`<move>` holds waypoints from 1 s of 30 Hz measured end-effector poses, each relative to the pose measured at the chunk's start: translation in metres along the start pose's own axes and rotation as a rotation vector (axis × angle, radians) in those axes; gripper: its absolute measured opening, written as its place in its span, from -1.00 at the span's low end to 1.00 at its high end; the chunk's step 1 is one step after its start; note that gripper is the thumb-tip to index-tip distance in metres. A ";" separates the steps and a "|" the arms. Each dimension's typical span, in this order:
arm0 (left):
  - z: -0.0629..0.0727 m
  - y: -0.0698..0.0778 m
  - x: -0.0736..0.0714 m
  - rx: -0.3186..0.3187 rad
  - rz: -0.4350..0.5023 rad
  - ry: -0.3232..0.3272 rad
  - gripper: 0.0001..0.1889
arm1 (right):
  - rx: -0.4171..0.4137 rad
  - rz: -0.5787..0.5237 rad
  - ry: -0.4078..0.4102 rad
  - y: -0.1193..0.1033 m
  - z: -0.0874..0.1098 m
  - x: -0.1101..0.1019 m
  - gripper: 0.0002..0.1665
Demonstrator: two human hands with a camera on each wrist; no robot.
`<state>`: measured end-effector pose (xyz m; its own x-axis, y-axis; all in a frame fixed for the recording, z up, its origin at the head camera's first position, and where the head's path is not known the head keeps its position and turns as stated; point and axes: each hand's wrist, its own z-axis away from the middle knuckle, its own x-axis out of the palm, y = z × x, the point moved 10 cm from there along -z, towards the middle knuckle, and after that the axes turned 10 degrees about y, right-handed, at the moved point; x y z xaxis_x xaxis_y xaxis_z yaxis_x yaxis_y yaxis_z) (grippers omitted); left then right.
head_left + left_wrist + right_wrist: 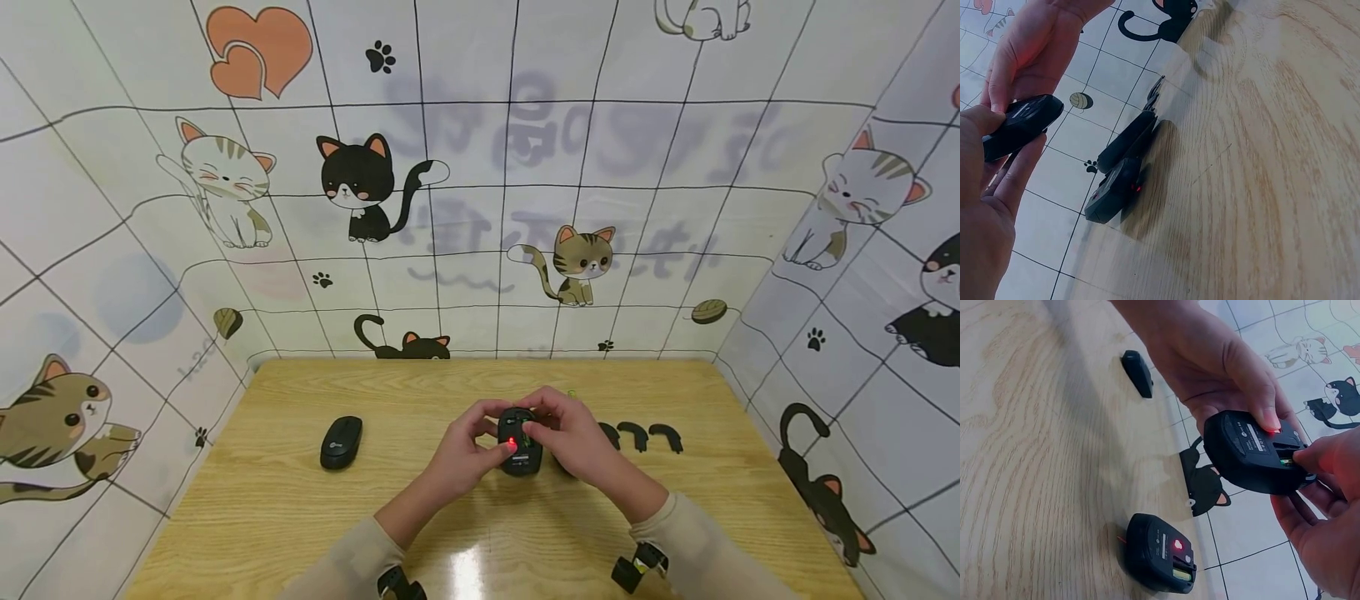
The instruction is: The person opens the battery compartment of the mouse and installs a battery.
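A black computer mouse (519, 454) is held bottom up between both hands above the table, its label and open battery slot showing. My left hand (467, 454) grips one side, and a red light shines on its thumb. My right hand (573, 433) holds the other end, its thumb at the slot, where a green-and-yellow battery (1286, 461) partly shows. Below, a second upturned mouse (1159, 553) lies on the table with a glowing red sensor and a battery (1182, 574) in its slot. In the head view the right hand mostly hides that mouse.
Farther left on the wooden table (420, 392) sits another black mouse (341, 442), top up. Several curved black covers (633, 435) lie in a row right of the hands. A cat-print sheet (480, 217) surrounds the table at the back and sides.
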<state>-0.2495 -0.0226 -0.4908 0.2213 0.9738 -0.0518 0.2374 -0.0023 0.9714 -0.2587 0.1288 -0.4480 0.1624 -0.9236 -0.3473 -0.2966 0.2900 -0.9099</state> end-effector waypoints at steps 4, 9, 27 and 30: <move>-0.001 0.000 -0.001 -0.001 -0.002 0.002 -0.45 | -0.011 0.002 0.015 0.000 0.000 0.000 -0.74; -0.001 0.000 -0.001 -0.007 0.001 0.000 -0.45 | -0.037 0.003 0.020 -0.001 0.002 -0.001 -0.70; -0.001 -0.006 -0.007 -0.044 0.014 -0.017 -0.45 | -0.064 0.020 -0.056 0.005 0.009 0.008 -0.39; -0.001 -0.007 -0.009 -0.054 0.022 -0.019 -0.43 | -0.088 0.022 -0.100 0.006 0.011 0.012 -0.23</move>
<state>-0.2541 -0.0314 -0.4970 0.2442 0.9691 -0.0342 0.1813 -0.0109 0.9834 -0.2486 0.1221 -0.4605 0.2469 -0.8862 -0.3919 -0.3820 0.2827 -0.8799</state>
